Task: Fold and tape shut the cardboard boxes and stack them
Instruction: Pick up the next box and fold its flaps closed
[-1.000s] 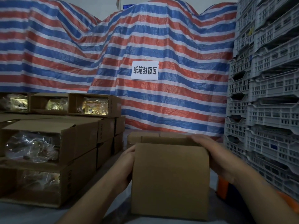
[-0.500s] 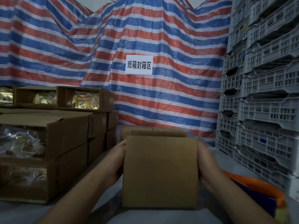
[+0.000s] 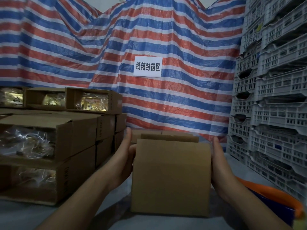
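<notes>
Cardboard box (image 3: 171,178) sits centre-front on the grey surface (image 3: 25,216), near face toward the camera, top flaps partly folded (one far flap (image 3: 169,138) stands a bit above the top edge). No tape visible on it.

Left hand (image 3: 126,156) flat against the box's left side, fingers straight and pointing away from the camera, thumb up near the top corner. Right hand (image 3: 219,163) mirrors it on the right side, palm against the cardboard. Grip on both sides: open-palmed press, fingers not curled round anything, box squeezed between the two palms.

Just behind the box, another closed cardboard box (image 3: 149,132), mostly hidden.

Left of the hands: stacked boxes (image 3: 63,153) lying on their sides, open ends toward the camera, clear plastic bags of product inside. Top row (image 3: 93,101) holds gold-coloured packs (print too small to read).

Right: tall stacks of grey plastic crates (image 3: 272,100). Lower right, a blue tub with an orange rim (image 3: 272,196), near the right forearm.

Backdrop: red-white-blue striped tarp (image 3: 116,47) with a white paper sign (image 3: 147,66) in Chinese characters.
</notes>
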A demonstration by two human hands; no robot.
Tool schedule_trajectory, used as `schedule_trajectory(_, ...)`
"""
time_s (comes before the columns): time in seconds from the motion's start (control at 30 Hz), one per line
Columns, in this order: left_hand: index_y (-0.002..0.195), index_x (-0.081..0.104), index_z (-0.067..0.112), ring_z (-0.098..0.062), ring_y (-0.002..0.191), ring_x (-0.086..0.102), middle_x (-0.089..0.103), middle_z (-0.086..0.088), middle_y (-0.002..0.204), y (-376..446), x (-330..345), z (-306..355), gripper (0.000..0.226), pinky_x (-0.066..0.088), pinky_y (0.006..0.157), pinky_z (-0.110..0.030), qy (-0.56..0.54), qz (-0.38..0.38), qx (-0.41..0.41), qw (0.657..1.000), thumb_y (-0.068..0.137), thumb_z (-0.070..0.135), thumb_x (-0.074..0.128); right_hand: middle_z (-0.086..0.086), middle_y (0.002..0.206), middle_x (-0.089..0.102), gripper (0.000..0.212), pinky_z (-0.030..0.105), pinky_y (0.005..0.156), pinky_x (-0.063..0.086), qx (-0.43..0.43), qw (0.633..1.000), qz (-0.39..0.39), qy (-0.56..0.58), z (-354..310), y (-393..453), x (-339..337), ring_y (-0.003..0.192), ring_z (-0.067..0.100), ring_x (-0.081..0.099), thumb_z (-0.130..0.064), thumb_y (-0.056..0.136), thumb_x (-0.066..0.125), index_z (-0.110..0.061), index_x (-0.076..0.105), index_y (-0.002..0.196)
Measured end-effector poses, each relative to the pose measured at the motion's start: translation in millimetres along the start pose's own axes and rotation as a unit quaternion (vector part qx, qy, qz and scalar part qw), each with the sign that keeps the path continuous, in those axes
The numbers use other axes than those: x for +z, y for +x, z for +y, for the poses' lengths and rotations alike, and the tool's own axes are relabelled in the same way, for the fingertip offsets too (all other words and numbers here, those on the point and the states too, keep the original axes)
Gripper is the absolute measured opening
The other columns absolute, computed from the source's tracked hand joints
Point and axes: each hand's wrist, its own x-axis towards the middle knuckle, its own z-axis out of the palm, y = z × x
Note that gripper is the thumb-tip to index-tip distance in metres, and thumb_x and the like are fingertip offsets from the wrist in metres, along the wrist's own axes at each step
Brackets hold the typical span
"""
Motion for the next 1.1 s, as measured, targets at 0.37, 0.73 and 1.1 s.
schedule_trajectory(0.37, 0.11, 0.072, 0.021, -0.017, 0.092, 0.071, 0.075, -0.004, 0.102, 0, -2, 0, 0.036, 0.049, 0.08, -0.03, 0.076, 0.058, -0.015, 0.995, 0.088, 0.045, 0.057, 0.017, 0.103, 0.075, 0.094, 0.043, 0.107, 0.044, -0.04, 0.992, -0.102, -0.064, 1, -2, -11, 0.108, 0.029, 0.068, -0.075, 0.076, 0.024, -0.001, 0.073, 0.108)
schedule_trajectory(0.73, 0.094, 0.069, 0.02, -0.015, 0.067, 0.065, 0.071, -0.002, 0.082, 1, 2, -2, 0.017, 0.049, 0.059, -0.027, 0.037, 0.073, -0.027, 0.996, 0.097, 0.023, 0.052, 0.011, 0.101, 0.075, 0.04, 0.036, 0.083, 0.05, -0.036, 0.989, -0.105, -0.099, 3, -1, -15, 0.095, 0.025, 0.069, -0.051, 0.09, 0.055, -0.019, 0.079, 0.093)
schedule_trajectory(1.1, 0.128, 0.049, 0.028, -0.021, 0.101, 0.066, 0.065, 0.0, 0.122, 6, 4, -7, 0.045, 0.053, 0.075, -0.032, -0.065, 0.132, 0.05, 0.988, 0.092, 0.002, 0.058, 0.012, 0.118, 0.071, 0.047, 0.032, 0.063, 0.056, 0.007, 0.993, -0.1, 0.057, 12, 10, -14, 0.089, 0.022, 0.073, -0.007, 0.089, 0.066, -0.019, 0.055, 0.133)
